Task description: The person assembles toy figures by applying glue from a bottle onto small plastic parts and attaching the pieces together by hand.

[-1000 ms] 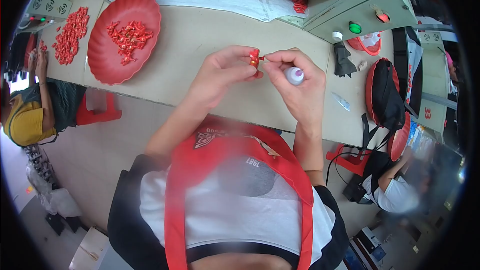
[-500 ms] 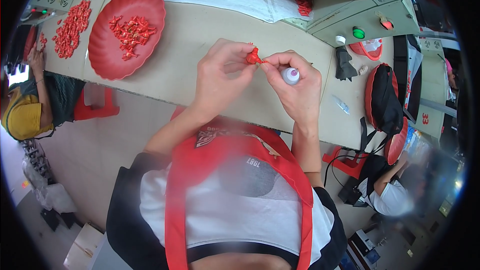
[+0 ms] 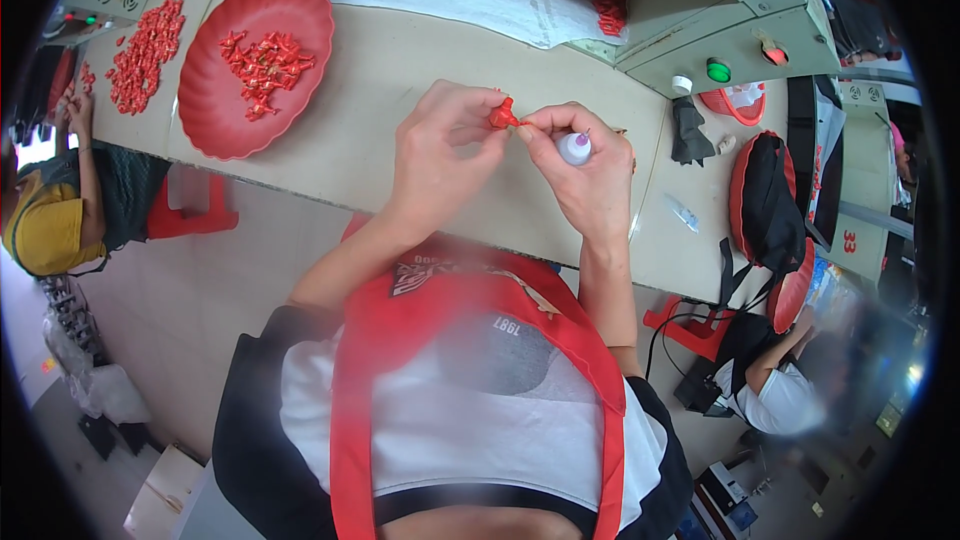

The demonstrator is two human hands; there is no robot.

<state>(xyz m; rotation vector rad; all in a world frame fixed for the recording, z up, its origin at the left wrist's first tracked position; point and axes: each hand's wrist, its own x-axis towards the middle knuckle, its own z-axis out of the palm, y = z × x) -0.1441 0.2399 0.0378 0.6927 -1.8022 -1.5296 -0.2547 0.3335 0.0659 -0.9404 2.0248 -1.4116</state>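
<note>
Over the worktable, my left hand (image 3: pixel 438 155) pinches a small glossy red figurine (image 3: pixel 503 114) between thumb and fingertips. My right hand (image 3: pixel 592 190) meets it from the right, thumb and forefinger closed on a tiny part at the figurine's edge; that part is too small to name. Tucked in the curled fingers of the same hand is a small white squeeze bottle (image 3: pixel 574 149) with a purple tip. To the left lies a red scalloped plate (image 3: pixel 212 105) with a heap of similar red figurines (image 3: pixel 265 65).
More red pieces (image 3: pixel 143 55) are spread at the table's far left, and others rest on a white cloth (image 3: pixel 450 20) under a shelf. A control panel with a green button (image 3: pixel 718 70) stands at back right, near a black bag (image 3: pixel 766 190). Co-workers sit at both sides.
My right hand and the bottle have shifted very slightly left, and the bottle has tilted a little. Both hands keep their hold. At far left a co-worker's hands have moved.
</note>
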